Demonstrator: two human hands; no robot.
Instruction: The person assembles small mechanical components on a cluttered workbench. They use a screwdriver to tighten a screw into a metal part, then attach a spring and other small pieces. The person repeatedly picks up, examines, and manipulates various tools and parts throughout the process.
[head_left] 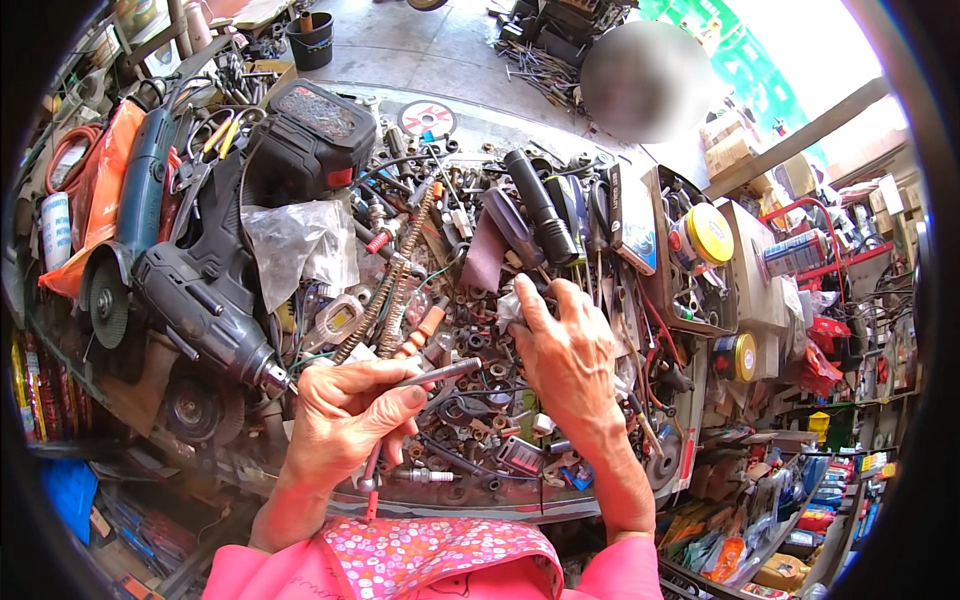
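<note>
My left hand (350, 410) pinches a slim grey metal rod (445, 373) between thumb and fingers, its free end pointing right. Below that hand, a thin tool with a red end (372, 492) shows near the table's front edge; I cannot tell whether the lower fingers hold it. My right hand (570, 350) reaches into the pile of small metal parts (480, 410), fingers bent. Beside its fingertips is a crumpled whitish scrap (509, 308); what the fingers grip is partly hidden. A spark plug (425, 476) lies near my left hand, and a black flashlight (540, 207) lies beyond the right.
A cordless drill (215, 290) and an angle grinder (140, 190) lie at left, near a black battery (312, 130). Coil springs (408, 270) cross the pile. At right stand a box of parts (700, 300) and a yellow-lidded tin (706, 236). A black bucket (310, 45) stands beyond.
</note>
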